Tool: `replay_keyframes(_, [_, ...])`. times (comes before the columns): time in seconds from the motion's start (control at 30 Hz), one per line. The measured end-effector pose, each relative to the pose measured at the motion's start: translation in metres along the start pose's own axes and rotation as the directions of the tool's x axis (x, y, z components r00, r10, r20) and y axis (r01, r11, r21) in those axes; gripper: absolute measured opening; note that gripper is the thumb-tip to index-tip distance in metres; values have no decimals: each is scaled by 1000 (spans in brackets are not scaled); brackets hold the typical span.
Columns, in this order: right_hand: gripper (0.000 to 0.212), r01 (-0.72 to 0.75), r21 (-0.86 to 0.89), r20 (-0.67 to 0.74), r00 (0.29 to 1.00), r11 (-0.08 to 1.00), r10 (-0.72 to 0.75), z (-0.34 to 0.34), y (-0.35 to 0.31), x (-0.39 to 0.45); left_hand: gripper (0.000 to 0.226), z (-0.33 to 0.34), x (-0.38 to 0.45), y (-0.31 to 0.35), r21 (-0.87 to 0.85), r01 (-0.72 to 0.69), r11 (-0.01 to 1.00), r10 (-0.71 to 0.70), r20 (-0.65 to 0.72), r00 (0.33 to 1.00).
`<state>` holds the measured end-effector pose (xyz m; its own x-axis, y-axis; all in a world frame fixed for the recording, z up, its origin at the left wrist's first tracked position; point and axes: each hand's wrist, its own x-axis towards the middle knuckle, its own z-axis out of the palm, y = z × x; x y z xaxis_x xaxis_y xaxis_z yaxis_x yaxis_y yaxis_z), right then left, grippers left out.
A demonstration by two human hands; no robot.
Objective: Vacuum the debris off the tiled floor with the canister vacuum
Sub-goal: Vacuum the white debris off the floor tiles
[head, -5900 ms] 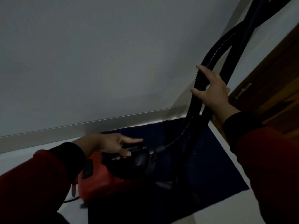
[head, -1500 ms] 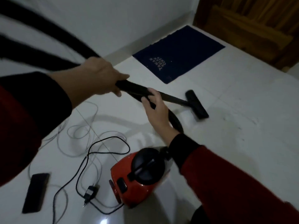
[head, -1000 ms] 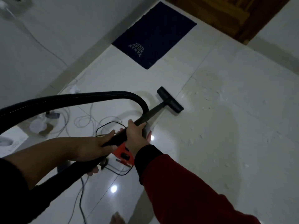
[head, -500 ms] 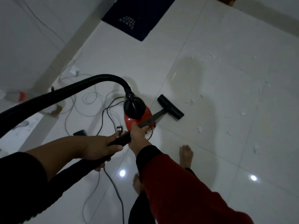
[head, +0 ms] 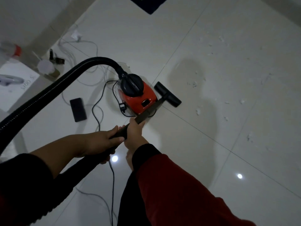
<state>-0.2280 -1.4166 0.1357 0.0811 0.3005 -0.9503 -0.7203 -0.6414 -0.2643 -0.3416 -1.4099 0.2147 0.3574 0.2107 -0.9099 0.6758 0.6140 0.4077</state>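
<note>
Glossy white tiled floor (head: 211, 152) with thin grout lines, two ceiling-light glints (head: 239, 176) reflected. Pale wall (head: 32, 13) ran along upper left. Dark blue mat (head: 150, 4) lay at top edge. White box (head: 14, 85) sat by the wall. Light was dim.

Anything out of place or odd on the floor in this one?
Yes. White debris is scattered over the tiles right of the nozzle. A dark phone lies on the floor among loose cables beside the red vacuum, where the hose could snag them.
</note>
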Motion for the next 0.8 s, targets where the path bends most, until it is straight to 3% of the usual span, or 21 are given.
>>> replay_keyframes(0.2, [63, 19, -172, -47, 999, 985, -27, -39, 21, 0, 67, 56, 3, -29, -71, -81, 994, 78, -43, 996])
replay_keyframes(0.53, [74, 32, -309, 88, 996, 951, -5, -92, 36, -3, 59, 100, 7, -56, -215, -100, 972, 97, -21, 995])
replay_keyframes(0.7, [76, 65, -289, 31, 998, 955, -58, -96, 31, 14, 40, 98, 15, -50, -227, -54, 972, 76, 91, 993])
replay_keyframes(0.8, [75, 77, -279, 20, 997, 957, -74, -93, 27, 25, 26, 97, 23, -50, -251, -62, 966, 84, 76, 994])
